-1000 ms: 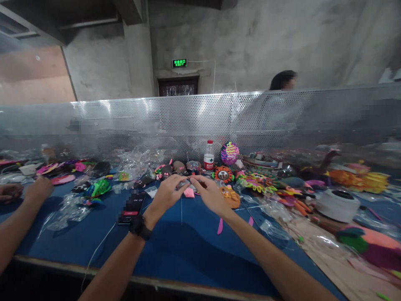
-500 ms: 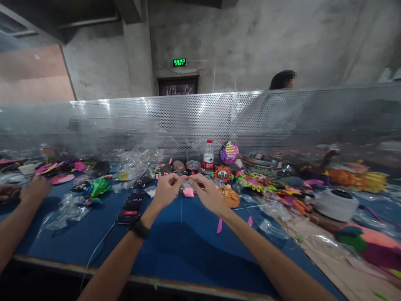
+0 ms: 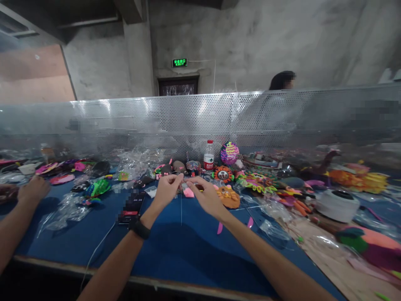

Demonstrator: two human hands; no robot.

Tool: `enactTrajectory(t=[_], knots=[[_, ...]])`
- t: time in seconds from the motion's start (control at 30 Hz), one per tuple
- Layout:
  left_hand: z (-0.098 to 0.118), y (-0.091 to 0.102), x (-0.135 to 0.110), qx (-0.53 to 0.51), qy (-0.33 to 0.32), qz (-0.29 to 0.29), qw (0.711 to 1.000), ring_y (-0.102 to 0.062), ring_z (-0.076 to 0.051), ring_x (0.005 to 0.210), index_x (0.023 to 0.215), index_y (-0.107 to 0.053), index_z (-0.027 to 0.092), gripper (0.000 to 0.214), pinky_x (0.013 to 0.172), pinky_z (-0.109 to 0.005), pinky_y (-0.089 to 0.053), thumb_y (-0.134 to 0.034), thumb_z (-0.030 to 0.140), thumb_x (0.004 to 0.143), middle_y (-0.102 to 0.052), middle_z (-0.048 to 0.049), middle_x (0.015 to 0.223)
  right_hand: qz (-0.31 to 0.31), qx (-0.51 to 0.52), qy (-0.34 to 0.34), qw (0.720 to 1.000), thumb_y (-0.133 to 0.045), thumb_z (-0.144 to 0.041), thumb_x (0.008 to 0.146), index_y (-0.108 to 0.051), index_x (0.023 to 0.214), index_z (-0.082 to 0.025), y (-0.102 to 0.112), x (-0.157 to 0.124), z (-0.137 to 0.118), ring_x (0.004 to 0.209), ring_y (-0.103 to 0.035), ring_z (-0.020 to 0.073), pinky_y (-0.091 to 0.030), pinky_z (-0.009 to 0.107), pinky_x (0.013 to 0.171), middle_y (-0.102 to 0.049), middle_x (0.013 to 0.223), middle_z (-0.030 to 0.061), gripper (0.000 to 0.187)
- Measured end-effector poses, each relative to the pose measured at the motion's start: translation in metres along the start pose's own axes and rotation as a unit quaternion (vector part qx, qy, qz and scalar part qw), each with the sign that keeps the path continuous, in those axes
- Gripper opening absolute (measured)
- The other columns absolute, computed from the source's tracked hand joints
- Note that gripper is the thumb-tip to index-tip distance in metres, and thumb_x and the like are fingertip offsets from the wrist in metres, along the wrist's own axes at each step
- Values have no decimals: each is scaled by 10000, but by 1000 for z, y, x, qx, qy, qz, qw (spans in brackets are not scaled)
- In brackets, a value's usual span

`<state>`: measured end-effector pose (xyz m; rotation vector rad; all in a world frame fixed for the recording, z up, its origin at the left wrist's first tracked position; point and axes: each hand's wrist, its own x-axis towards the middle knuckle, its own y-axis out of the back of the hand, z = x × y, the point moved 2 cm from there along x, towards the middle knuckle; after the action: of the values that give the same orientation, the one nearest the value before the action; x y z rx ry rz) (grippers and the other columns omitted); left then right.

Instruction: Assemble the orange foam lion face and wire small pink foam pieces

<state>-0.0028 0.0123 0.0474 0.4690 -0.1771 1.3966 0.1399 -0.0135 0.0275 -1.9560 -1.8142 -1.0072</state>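
Note:
My left hand (image 3: 167,190), with a black watch (image 3: 139,229) on its wrist, and my right hand (image 3: 207,195) meet above the blue table (image 3: 175,246). Both pinch at a small object between the fingertips; it is too small to name. A thin white thread (image 3: 181,205) hangs down from it. A pink foam piece (image 3: 188,192) lies just beyond the fingers, and an orange foam animal face (image 3: 230,197) sits right of my right hand.
A phone (image 3: 131,205) lies left of my left wrist. Plastic bags, colourful foam craft pieces, a water bottle (image 3: 209,155) and a white tape roll (image 3: 336,205) crowd the far and right side. A perforated metal screen (image 3: 188,119) backs the table. Another person's hand (image 3: 33,190) rests at left.
My hands have lifted slightly and drawn together, still pinching the small object; the thread hangs as before. The other person's hand at left shifted a little.

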Motion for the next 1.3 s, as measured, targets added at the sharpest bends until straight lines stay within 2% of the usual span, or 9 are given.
enactTrajectory(t=[0.1,0.2,0.3,0.4,0.53,0.73,0.9,1.1,1.3], knots=[[4,1,-5,117,-140,57,981,-575,-115,515,890,-643,170,227,493,-217,-443,-576,372,810,-650,-3,643,26,10,-42,999,-516,-421,829,-706,898,-193,1,0,1,731,-598,182,-470,300,668,-699,888,61,305],[3,2,-8,221,-239,65,943,-628,-135,634,973,-667,181,210,635,-255,-503,-550,302,846,-706,-45,806,37,27,-75,996,-543,-451,803,-700,923,-170,2,-1,3,625,-566,165,-450,282,577,-699,819,56,343],[0,1,-9,276,-306,52,910,-654,-162,788,1037,-663,194,233,759,-294,-518,-520,280,875,-707,-71,938,43,47,-81,995,-558,-479,786,-699,906,-164,2,-1,4,578,-538,152,-426,269,528,-684,760,47,366],[-2,-2,-9,298,-340,54,890,-649,-177,914,1047,-660,194,239,824,-312,-515,-483,252,898,-700,-76,994,46,53,-84,994,-568,-505,773,-699,884,-167,2,-1,5,531,-502,139,-398,258,485,-654,686,30,380],[-4,-4,-10,316,-346,69,881,-646,-165,937,1040,-656,200,246,861,-310,-508,-446,244,921,-697,-64,1008,44,52,-81,994,-577,-505,772,-688,884,-170,2,0,3,490,-461,124,-374,248,457,-624,638,16,370],[-6,-3,-12,318,-326,105,884,-633,-184,1015,1110,-616,201,260,887,-313,-500,-468,294,917,-681,-72,1082,45,47,-58,996,-566,-486,784,-674,863,-173,4,1,-1,528,-482,132,-390,257,492,-647,723,32,340],[-6,-5,-12,324,-360,73,872,-611,-175,1069,1150,-606,204,292,922,-311,-481,-414,216,930,-663,-66,1140,40,39,-51,997,-543,-484,802,-682,871,-178,5,2,-1,528,-466,131,-374,253,493,-628,701,24,343],[-1,-6,-8,292,-300,52,906,-616,-178,1029,1076,-631,200,265,897,-304,-471,-418,249,926,-676,-61,1092,38,41,-41,998,-540,-468,808,-689,861,-178,6,3,0,587,-514,146,-407,266,547,-673,801,47,330],[6,-5,-5,230,-179,-21,956,-635,-161,745,963,-659,172,293,680,-257,-466,-415,328,914,-700,-43,857,26,30,-9,999,-531,-432,829,-682,854,-176,9,3,-4,678,-568,162,-435,271,610,-674,848,58,298]])
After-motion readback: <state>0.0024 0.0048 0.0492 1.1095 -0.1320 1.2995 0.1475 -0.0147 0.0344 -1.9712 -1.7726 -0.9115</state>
